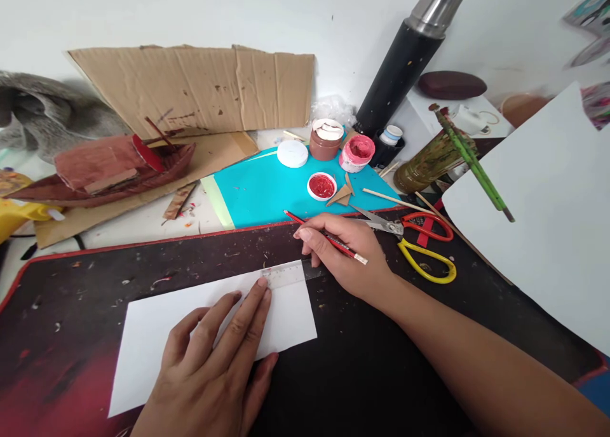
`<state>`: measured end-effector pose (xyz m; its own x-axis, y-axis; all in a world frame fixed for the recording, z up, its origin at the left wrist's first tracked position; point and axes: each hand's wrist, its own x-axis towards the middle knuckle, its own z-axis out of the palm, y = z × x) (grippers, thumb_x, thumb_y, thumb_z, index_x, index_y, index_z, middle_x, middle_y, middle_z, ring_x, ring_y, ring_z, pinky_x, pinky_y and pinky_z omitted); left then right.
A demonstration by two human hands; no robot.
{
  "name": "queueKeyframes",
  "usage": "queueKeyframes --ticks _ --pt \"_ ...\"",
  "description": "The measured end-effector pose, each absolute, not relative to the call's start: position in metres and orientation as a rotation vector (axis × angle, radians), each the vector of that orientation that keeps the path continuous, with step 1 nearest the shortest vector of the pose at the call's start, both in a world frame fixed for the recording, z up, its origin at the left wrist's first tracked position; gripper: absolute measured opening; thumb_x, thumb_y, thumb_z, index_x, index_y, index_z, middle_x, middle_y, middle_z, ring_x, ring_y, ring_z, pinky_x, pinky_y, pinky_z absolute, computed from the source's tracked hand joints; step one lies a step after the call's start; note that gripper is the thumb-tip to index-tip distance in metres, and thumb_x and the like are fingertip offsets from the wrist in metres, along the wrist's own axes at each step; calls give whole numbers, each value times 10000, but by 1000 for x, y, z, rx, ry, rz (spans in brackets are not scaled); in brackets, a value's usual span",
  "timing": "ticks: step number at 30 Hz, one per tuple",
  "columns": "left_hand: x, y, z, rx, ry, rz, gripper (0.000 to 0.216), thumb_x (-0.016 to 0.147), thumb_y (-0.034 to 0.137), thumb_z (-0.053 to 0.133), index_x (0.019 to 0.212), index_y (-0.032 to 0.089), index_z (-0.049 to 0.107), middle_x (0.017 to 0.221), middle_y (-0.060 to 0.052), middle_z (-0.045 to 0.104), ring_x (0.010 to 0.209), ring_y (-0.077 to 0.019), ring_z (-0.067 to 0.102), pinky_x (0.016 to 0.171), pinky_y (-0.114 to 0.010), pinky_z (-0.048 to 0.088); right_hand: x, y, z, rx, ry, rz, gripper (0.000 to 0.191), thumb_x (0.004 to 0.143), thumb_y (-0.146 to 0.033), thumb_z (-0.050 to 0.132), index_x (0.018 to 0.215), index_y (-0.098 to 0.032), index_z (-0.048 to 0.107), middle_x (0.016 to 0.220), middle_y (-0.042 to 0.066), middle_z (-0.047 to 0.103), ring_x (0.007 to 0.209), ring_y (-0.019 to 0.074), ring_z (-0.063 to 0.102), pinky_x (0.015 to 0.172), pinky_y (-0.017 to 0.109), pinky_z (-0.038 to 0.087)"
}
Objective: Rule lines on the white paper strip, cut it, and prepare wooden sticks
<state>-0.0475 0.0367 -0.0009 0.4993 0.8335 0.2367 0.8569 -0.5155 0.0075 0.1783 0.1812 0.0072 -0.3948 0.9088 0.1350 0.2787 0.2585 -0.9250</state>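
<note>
A white sheet of paper [143,335] lies on the dark mat in front of me. My left hand [219,354] is laid across it, fingers stretched out, the fingertips pressing a clear plastic ruler [286,275] along the sheet's far edge. The ruler's right end sticks out past the paper. Just beyond that end, my right hand [345,253] is closed around a red pencil [340,243]. Its point is toward the upper left, off the paper, and its white eraser end is toward me.
Scissors [405,230] with red and yellow handles lie right of my right hand. Paint jars [357,152] and a paint-filled lid [321,186] stand on a turquoise sheet [257,189]. A brown model boat [109,170] rests on cardboard at left; a black thermos [400,68] stands behind.
</note>
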Motion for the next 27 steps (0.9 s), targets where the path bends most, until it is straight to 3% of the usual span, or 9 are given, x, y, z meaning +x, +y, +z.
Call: queueKeyframes --ticks 17,27 --pt "-48 36 -1 -2635 -1481 -352 715 1042 298 517 1691 53 345 1598 -168 612 1265 -424 580 1024 -558 398 178 182 7 -1133 -1822 1176 286 1079 -415 639 908 -212 744 771 -16 742 635 126 686 630 249 514" --pt "-45 38 2 -2626 -1473 -342 623 1024 266 551 1595 25 485 1617 -174 591 1274 -424 567 1030 -554 391 177 181 5 -1086 -1785 1203 270 1078 -391 639 922 -202 753 772 -23 734 586 109 673 633 244 517"
